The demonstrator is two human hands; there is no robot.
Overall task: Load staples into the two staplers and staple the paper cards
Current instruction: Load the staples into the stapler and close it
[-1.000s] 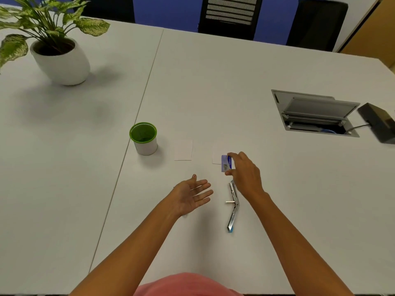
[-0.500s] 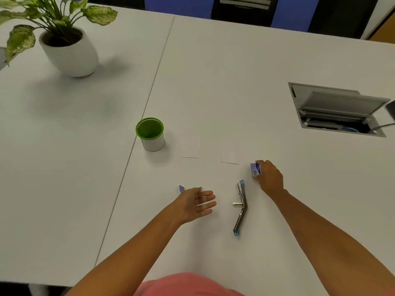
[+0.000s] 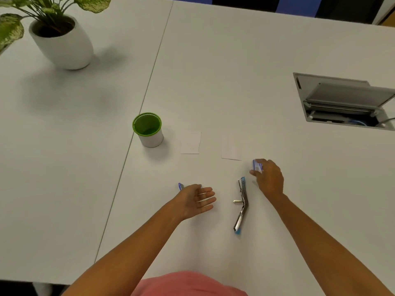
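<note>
pinching a small blue staple box (image 3: 257, 165) between thumb and fingertips, the right hand (image 3: 269, 178) sat just beyond the far tip of the opened stapler (image 3: 241, 205), which lay swung wide on the counter (image 3: 213, 82) with its metal channel exposed. the left hand (image 3: 195, 200) was released, fingers straight and holding nothing, near that stapler's left side. a blue tip (image 3: 180, 186) peeking out behind the left hand was probably the second stapler, though too little of it showed to be sure. the left paper card (image 3: 190, 143) lay near the green-rimmed cup (image 3: 147, 130) and the right paper card (image 3: 231, 151) nearer the staple box, both flat and apart. by my reading the task was at an early stage: one stapler was opened for loading with the box in hand, while the other stapler's loading and the stapling of both cards remained.
</note>
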